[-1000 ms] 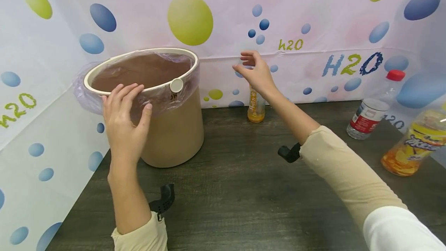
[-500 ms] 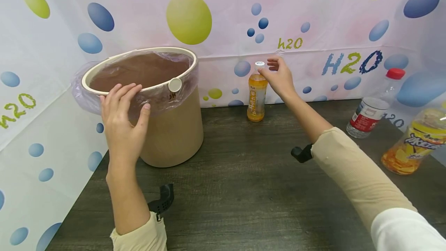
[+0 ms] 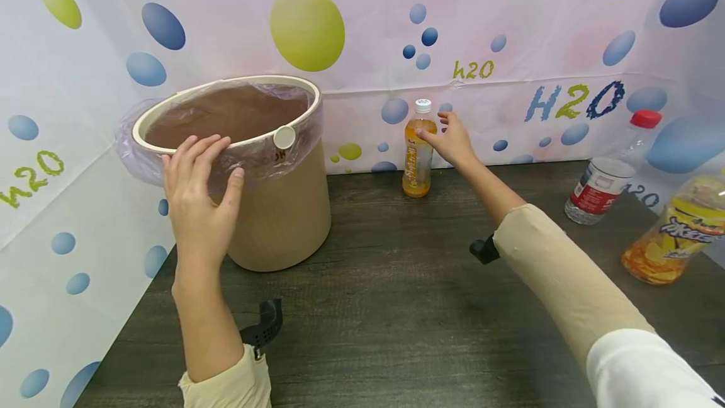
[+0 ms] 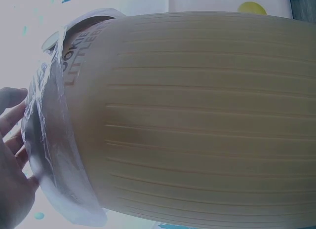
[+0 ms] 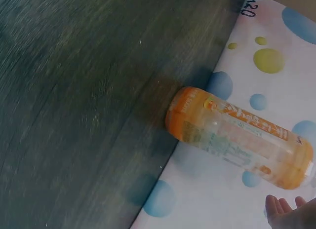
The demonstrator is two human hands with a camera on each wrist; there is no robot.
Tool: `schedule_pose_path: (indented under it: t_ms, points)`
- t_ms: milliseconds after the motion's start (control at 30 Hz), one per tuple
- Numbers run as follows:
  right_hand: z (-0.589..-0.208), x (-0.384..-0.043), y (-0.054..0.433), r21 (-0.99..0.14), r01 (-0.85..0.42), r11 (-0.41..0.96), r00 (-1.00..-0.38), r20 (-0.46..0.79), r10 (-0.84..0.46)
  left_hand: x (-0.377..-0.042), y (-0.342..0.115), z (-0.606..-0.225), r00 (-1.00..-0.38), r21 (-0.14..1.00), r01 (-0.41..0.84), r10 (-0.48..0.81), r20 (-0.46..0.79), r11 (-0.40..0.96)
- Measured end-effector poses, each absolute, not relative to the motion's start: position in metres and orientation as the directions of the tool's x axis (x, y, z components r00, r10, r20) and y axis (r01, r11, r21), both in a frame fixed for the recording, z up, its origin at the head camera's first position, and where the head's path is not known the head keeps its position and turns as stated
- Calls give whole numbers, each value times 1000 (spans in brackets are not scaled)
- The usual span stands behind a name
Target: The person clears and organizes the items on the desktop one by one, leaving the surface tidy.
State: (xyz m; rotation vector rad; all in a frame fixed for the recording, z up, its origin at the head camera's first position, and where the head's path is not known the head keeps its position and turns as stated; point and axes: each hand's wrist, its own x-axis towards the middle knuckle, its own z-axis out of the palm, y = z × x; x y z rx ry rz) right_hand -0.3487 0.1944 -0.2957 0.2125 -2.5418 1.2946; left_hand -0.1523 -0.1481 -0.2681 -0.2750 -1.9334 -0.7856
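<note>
Head view: the left hand [image 3: 198, 197] lies at the near rim of a lined bin [image 3: 283, 225], fingertips on the rim, thumb spread from the fingers; the left wrist view likewise shows it at the rim end. The bin stands just beyond and to the right of this hand, its plastic liner [image 3: 141, 156] already folded over the rim. Only inner wall shows through the mouth, so whether anything lies at the bottom cannot be told.

Immediately left of the right hand [image 3: 453, 140], a white-capped orange bottle [image 3: 416, 165] stands upright. The hand is held wide, thumb parted from fingers, and grips nothing; the thumb overlaps the bottle in the head view, but contact cannot be confirmed. The approach appears nearly complete; the grip and any lift are not yet made.

Well to the right of that hand, a red-capped bottle [image 3: 597, 191] and, farther right, a yellow-labelled bottle [image 3: 676, 228] stand on the table [image 3: 368, 313], held by neither hand.
</note>
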Motion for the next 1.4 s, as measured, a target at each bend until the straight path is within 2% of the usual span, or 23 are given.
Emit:
schedule_pose_path:
  t_ms: [200, 367, 567, 767, 1400]
  points:
    - [-301, -353, 189, -764, -230, 603, -961, 276, -16, -153, -147, -269, -479, 402, 510, -137, 867, 760]
    - [-301, -352, 189, -769, -203, 606, -965, 262, 10, -154, -147, -269, -456, 352, 520, -95, 885, 778]
    - [-302, -348, 189, -800, -215, 560, -963, 269, 15, -154, -149, -265, -472, 380, 509, -119, 873, 772]
    - [-307, -339, 191, -834, -226, 504, -964, 267, 9, -150, -151, -267, -494, 400, 484, -134, 859, 778]
    - [-302, -299, 197, -865, -275, 420, -955, 296, -16, -152, -150, -270, -471, 382, 503, -125, 873, 775]
